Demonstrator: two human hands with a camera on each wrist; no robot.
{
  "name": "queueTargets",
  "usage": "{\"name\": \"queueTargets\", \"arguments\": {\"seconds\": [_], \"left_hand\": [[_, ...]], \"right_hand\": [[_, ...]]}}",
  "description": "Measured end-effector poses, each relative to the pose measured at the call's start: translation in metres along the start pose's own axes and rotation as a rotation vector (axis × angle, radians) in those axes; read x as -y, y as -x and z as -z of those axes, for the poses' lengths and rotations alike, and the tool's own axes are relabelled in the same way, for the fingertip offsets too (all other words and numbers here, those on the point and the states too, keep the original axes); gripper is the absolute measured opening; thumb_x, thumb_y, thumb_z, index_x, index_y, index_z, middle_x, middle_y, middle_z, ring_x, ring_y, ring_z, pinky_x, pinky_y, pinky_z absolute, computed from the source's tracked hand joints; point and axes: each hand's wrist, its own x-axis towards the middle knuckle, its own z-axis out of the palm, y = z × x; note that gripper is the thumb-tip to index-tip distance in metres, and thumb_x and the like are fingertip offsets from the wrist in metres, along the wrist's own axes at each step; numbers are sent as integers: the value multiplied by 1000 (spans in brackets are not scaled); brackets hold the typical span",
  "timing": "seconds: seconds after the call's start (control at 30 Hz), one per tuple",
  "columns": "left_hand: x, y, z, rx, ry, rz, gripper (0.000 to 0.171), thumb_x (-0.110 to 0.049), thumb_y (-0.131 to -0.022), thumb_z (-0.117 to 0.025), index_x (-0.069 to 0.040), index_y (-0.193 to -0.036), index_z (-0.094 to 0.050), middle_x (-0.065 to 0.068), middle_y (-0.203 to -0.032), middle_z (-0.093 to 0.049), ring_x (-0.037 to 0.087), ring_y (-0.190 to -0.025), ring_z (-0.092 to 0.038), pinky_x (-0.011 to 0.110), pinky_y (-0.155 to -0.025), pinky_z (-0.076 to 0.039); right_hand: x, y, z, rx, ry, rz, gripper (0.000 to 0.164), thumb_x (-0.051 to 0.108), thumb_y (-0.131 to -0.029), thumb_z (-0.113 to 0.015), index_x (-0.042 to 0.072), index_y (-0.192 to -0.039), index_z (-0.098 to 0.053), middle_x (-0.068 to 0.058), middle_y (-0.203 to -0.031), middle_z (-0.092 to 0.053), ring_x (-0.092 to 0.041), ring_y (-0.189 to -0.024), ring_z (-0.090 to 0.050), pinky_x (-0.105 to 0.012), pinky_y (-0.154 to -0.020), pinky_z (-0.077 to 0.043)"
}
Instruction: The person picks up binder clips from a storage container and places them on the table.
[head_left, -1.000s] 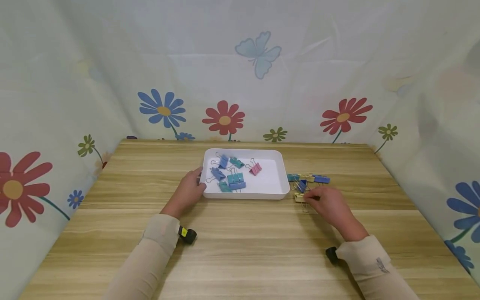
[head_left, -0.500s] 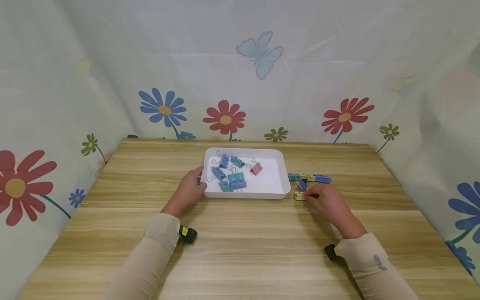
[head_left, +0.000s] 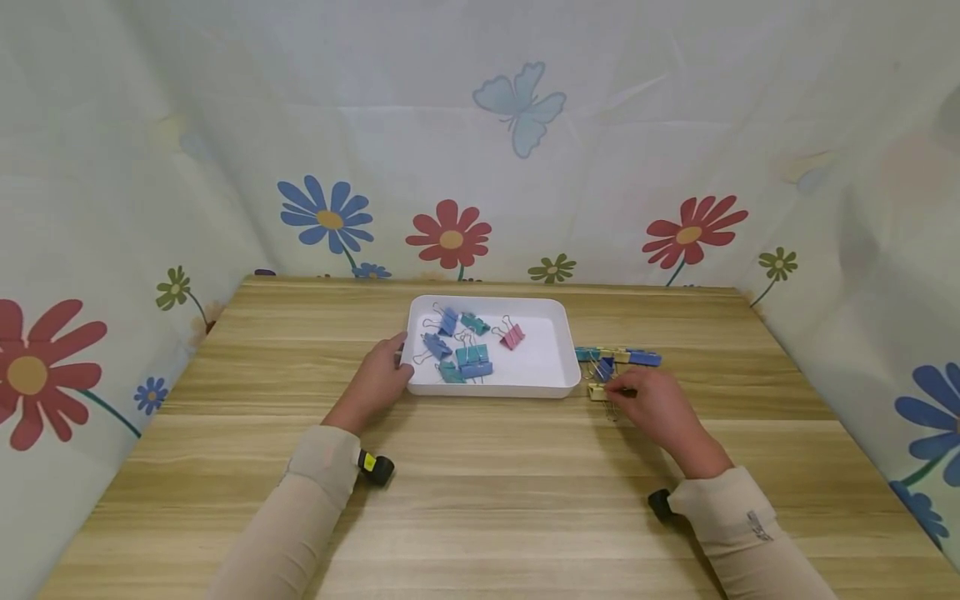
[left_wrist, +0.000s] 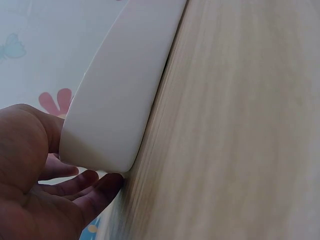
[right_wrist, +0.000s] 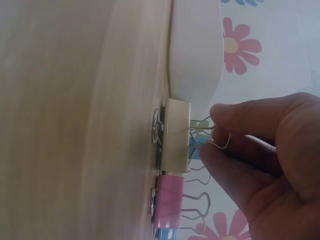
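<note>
My left hand grips the left end of a white tray, thumb at its rim and fingers at its end wall. In the tray lie several binder clips, among them a blue one, a teal one and a pink one. Just right of the tray, my right hand pinches a wire handle of a yellow binder clip, which sits on the table. Beside it, in the right wrist view, stands a pink binder clip; my hand hides it in the head view.
Behind the yellow clip, a dark blue clip and a row with teal, yellow and blue clips lie on the wooden table. A flowered curtain surrounds the table's back and sides.
My right hand and the yellow binder clip have shifted very slightly away from me. The left hand and the tray look unchanged.
</note>
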Motion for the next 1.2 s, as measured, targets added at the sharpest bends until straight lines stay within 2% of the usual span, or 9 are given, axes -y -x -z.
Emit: {"name": "queueTargets", "arguments": {"seconds": [0.27,0.7,0.93,1.2], "left_hand": [[2,-1,0,13,-4,-8,64,-14,-94,-47,-2,-153,-25,21,-150,-37,33,-137,-40,48,-115,-33],[0,0,1,15,-2,2,64,-14,-94,-47,-3,-153,-24,21,-149,-38,32,-136,-42,48,-114,-35],[-2,1,1,6,-8,-4,64,-13,-94,-47,-2,-152,-25,21,-146,-40,32,-132,-45,47,-112,-38],[0,1,0,-3,-10,-21,64,-13,-93,-48,-1,-152,-25,21,-145,-41,32,-132,-46,47,-112,-38]], "right_hand": [[2,1,0,7,5,19,12,9,-83,-72,3,-92,-76,-10,-91,-72,-22,-78,-66,-37,-66,-55],[6,1,4,22,1,-23,18,11,-84,-72,2,-100,-74,-14,-99,-70,-26,-84,-65,-44,-72,-56],[11,-2,4,-27,-4,28,18,10,-83,-73,4,-99,-75,-11,-93,-68,-25,-81,-64,-42,-69,-56],[23,-10,5,-62,-40,67,21,11,-84,-72,3,-104,-73,-13,-102,-69,-29,-89,-66,-45,-74,-57]]}}
